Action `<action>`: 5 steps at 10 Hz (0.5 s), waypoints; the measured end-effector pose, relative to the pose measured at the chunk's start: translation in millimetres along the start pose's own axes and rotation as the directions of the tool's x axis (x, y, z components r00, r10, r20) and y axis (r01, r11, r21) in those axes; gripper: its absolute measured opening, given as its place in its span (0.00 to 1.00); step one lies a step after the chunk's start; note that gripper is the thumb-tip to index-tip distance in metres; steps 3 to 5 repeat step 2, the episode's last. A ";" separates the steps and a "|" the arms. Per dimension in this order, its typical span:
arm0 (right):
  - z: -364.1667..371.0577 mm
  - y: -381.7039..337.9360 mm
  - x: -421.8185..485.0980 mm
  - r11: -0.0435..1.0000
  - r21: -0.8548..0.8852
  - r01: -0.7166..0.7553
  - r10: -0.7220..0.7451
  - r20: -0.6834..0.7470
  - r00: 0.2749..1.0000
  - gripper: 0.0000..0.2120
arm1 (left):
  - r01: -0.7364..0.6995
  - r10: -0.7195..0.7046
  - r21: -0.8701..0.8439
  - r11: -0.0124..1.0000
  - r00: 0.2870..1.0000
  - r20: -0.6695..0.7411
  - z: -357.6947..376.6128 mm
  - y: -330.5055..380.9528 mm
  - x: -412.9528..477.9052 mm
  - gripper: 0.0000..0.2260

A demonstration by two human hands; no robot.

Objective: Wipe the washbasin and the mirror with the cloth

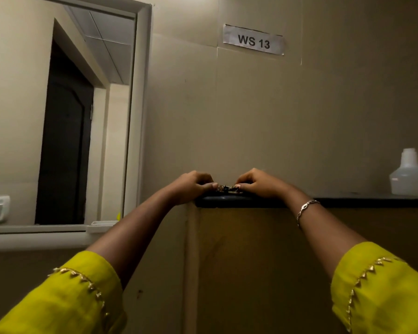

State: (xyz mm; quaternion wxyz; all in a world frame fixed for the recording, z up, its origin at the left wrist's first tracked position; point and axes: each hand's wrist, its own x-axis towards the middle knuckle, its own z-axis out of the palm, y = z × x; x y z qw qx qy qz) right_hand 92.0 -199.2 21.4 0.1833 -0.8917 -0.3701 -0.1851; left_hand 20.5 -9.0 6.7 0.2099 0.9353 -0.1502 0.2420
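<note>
The left hand (193,186) and right hand (258,184) rest side by side on the left end of a ledge (372,202), pinching an object (227,188) between them. A bottle (409,174) stands on the ledge, well right of the right hand. The mirror (58,116) hangs on the wall left of the left hand. A label (253,41) is high above the right hand.

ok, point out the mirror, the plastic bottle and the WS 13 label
mirror (58,116): head view, on the glass.
plastic bottle (409,178): head view, on its body.
WS 13 label (253,41): head view, on the printed text.
</note>
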 end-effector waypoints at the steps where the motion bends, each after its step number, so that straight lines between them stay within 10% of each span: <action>1: 5.5 -6.4 -3.7 0.992 -0.128 -0.019 0.004 -0.117 0.993 0.12 | 0.006 -0.009 -0.056 0.998 0.999 -0.052 1.4 -1.5 -10.9 0.18; 2: 15.3 -12.3 -13.6 0.981 -0.183 -0.072 0.008 -0.329 0.944 0.11 | 0.009 -0.014 -0.064 0.998 0.996 -0.087 3.0 0.9 -25.3 0.19; 5: 15.3 -12.3 -13.6 0.981 -0.183 -0.072 0.008 -0.329 0.944 0.11 | 0.009 -0.014 -0.064 0.998 0.996 -0.087 3.0 0.9 -25.3 0.19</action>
